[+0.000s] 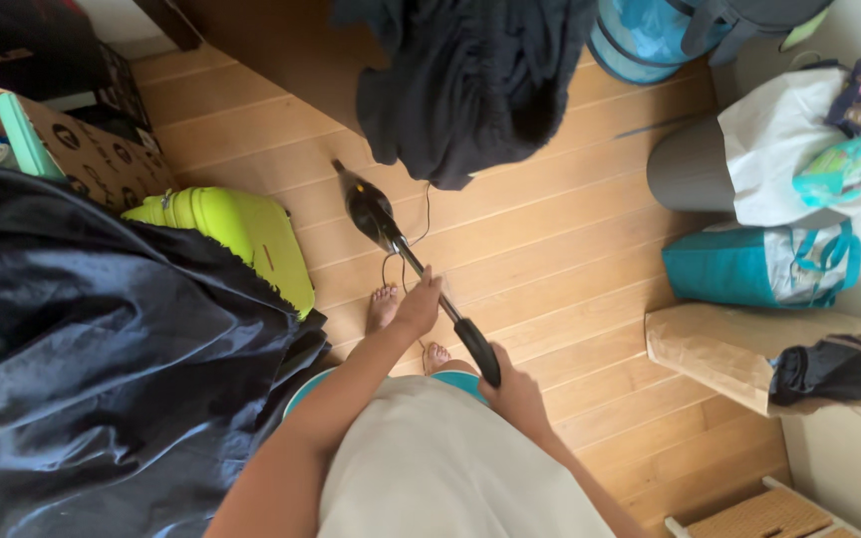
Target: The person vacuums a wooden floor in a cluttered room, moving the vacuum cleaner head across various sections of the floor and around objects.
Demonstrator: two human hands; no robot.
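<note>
Above the wooden floor (570, 239), the left hand (419, 304) closes its fingers around the thin shaft of a black stick vacuum (391, 234), while the right hand (515, 394) grips the thick handle end near the waist. Its body points down toward the boards beside a lime-green case (251, 229). Dark blue cloth (102, 339) lies at the left, a brown paper bag (749, 354) at the right.

Bare wood floor (550, 249) open mid-room; dark bedding (92, 339) blocks left, bags (759, 264) crowd right.
</note>
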